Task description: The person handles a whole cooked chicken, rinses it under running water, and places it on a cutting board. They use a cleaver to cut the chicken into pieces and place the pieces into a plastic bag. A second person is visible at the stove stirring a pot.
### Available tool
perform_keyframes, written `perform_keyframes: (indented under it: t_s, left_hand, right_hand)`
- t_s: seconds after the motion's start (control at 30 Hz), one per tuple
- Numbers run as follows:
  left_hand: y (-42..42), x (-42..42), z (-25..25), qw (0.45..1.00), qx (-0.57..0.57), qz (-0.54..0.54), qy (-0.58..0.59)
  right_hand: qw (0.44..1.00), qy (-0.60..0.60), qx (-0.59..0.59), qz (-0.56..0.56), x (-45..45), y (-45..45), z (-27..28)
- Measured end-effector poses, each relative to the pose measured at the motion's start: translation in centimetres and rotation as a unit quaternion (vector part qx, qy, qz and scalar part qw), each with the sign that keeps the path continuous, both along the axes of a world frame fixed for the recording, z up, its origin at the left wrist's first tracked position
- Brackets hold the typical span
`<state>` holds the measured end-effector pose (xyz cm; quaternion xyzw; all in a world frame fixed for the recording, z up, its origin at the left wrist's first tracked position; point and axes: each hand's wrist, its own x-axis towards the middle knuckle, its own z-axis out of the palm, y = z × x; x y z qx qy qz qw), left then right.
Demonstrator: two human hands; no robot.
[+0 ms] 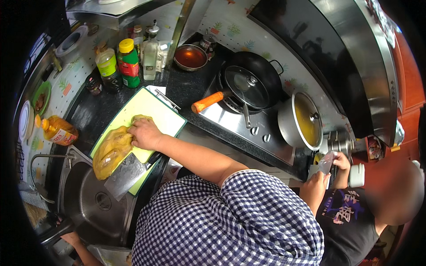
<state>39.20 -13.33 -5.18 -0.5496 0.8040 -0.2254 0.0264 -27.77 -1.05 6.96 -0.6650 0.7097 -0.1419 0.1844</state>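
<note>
My right hand (146, 133) is curled over one end of a yellow-skinned whole chicken (113, 150), fingers pressing against it. The bird lies on a pale yellow-green cutting board (163, 116) with a dark green rim. Beside it rests a cleaver (128, 174), its broad blade partly past the board's edge over the sink and its black handle below my wrist. At the lower left, my left hand (70, 238) is near the sink's outer edge. A dark, rounded object (58, 231) covers much of that hand, so its grip is unclear.
A steel sink (96, 186) adjoins the board. Oil and sauce bottles (128, 63) line the counter. The stove bears a lidded wok (248, 86); a lidded pot (299, 123) stands beside it. At right, another person (346, 216) handles clear plastic (325, 163).
</note>
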Motion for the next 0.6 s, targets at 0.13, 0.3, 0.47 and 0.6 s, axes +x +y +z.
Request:
perform_keyframes:
  t_s: [0.13, 0.3, 0.47, 0.6]
  left_hand:
    - [-2.1, 0.9, -0.4, 0.996, -0.032, -0.051, -0.061]
    - [-2.2, -2.3, 0.3, 0.972, -0.148, -0.143, -0.112]
    - [-4.9, 2.1, -2.0, 0.987, -0.013, 0.147, 0.066]
    - [-6.1, -0.2, -3.1, 0.938, -0.133, 0.261, 0.185]
  right_hand:
    - [0.997, 0.019, -0.071, -0.023, -0.2, 0.6, -0.9]
    - [0.995, 0.022, -0.091, -0.021, -1.1, 1.6, -1.9]
    - [0.998, 0.018, -0.048, -0.022, -1.0, 2.2, -1.4]
    - [0.999, 0.04, -0.005, 0.014, -1.5, 3.0, -1.3]
